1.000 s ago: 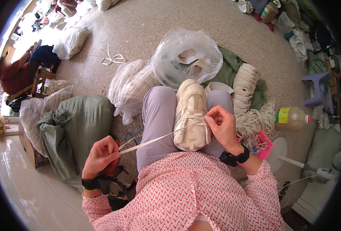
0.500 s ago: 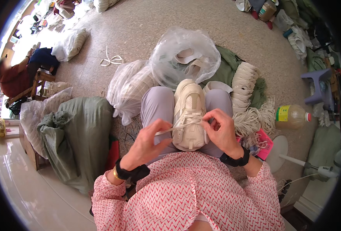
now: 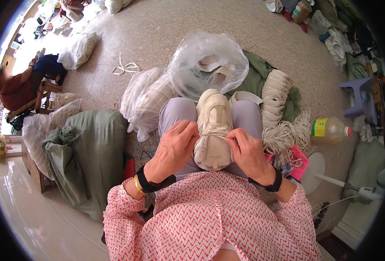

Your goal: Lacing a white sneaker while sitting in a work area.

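A cream sneaker (image 3: 214, 150) rests between my knees, its toe pointing away from me. A pale shoelace (image 3: 214, 135) crosses over its eyelets. My left hand (image 3: 173, 145) pinches the lace at the shoe's left side, fingers curled together. On the right side, my right hand (image 3: 249, 152) pinches the lace between thumb and forefinger. Between the two hands the lace runs roughly level across the shoe. The fingertips of both hands are close to the lacing.
Beyond my knees lie a clear bag of shoe parts (image 3: 192, 52) and a stack of cream shoe uppers (image 3: 274, 95). Bundled laces (image 3: 288, 135) and a pink basket (image 3: 300, 163) are at right, near a bottle (image 3: 329, 130). A green sack (image 3: 94, 156) stands left; a person (image 3: 18, 89) sits beyond.
My left hand has moved right and up, closer to the shoe, and its fingers have closed in on the lace. My right hand has shifted only slightly.
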`<state>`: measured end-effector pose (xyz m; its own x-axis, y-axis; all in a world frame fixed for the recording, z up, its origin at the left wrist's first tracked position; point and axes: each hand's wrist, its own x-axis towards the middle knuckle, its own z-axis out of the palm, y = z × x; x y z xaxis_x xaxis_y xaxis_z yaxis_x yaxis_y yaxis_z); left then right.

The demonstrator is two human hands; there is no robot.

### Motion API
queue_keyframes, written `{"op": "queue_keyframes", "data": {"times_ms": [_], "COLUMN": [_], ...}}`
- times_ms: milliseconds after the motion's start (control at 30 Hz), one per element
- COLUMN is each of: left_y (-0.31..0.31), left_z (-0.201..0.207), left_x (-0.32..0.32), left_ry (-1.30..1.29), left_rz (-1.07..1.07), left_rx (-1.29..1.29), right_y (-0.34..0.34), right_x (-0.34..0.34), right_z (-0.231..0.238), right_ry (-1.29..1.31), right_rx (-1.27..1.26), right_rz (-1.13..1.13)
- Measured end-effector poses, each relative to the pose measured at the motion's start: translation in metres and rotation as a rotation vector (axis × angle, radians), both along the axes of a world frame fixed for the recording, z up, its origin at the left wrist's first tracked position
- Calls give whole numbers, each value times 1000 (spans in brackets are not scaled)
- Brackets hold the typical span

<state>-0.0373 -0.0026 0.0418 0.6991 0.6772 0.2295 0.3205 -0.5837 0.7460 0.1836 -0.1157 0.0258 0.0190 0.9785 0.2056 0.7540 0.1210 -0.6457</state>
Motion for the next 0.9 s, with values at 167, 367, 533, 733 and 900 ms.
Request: {"op": "queue_keyframes", "data": {"times_ms": [167,367,533,733,900], "left_y": [2,-1,-1,-4,6], "left_z": [-4,-6,-13,-17,-19], "left_x": [-6,-9,-11,-9,-16], "left_ry": [140,119,145,-3,-25], "left_rz": [-65,-82,-116,-74,-59], "left_rx": [35,-105,122,-104,-427], "right_y": [-2,-4,-4,1,5], "right_x": [-1,4,5,3,4], "right_z": [10,4,1,-2,-4], "right_ry": [8,-85,-93,-92,-59], "right_rx": [-1,48,68,69,64], "right_rz": [40,53,47,40,78]}}
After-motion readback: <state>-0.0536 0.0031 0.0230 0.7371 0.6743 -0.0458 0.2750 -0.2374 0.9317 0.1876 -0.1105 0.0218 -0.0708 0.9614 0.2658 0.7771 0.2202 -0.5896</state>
